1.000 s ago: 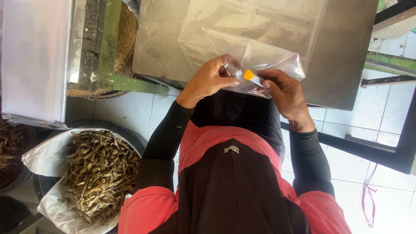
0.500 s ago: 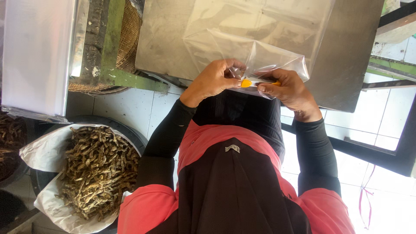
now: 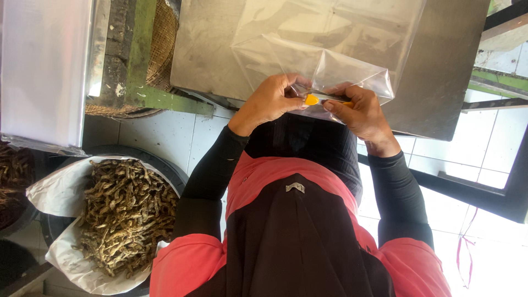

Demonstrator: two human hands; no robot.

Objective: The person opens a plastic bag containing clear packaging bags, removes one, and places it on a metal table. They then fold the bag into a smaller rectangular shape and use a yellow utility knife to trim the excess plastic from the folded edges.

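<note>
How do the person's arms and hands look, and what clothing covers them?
Both arms are covered by tight black long sleeves that end at the wrists. Over the shoulders lies a red garment, with a dark cloth panel down the middle bearing a small pale mark. The left hand and right hand are bare: no gloves, and no rings or watch are visible.

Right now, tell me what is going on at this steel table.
A person in black sleeves holds a clear plastic bag at the edge of the grey metal table. The left hand grips the bag's near edge, and the right hand holds a small orange-tipped tool against it. More clear bags lie flat on the table. On the tiled floor sits a paper-lined basin of brown dried fish.
</note>
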